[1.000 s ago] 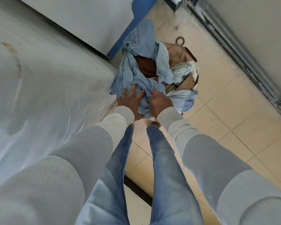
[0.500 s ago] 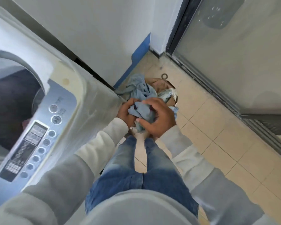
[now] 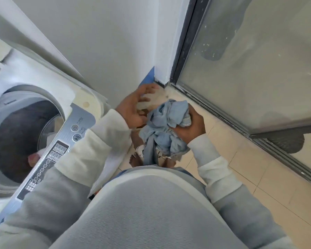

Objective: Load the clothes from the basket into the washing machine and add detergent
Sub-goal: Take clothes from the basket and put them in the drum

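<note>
At the centre of the frame the right hand [image 3: 190, 126] grips a crumpled bundle of light blue denim [image 3: 166, 121], fingers curled tightly round its right side, the thumb pressed into the folds; a loose tail of the cloth hangs down from the bundle towards the lower middle of the picture. The left hand [image 3: 133, 108] sits just left of the bundle, holding nothing, its fingers spread wide and pointing towards the upper right, the base of its palm close against the cloth, though whether it touches cannot be told. Both arms wear pale grey and cream sleeves [image 3: 90, 151] that run in from the bottom edge. The washing machine [image 3: 43, 81] fills the left side of the frame, a top loader with its round drum opening [image 3: 20, 137] uncovered; dark laundry and a bit of pinkish white fabric lie inside. Its silver control panel [image 3: 61, 146] slants between the drum and the left forearm. Below the bundle a bare foot [image 3: 134, 159] stands on the beige tiled floor [image 3: 250, 177]. A frosted glass door [image 3: 258, 60] takes the upper right, and a white wall [image 3: 106, 42] with a blue skirting strip [image 3: 149, 76] fills the upper middle
</note>
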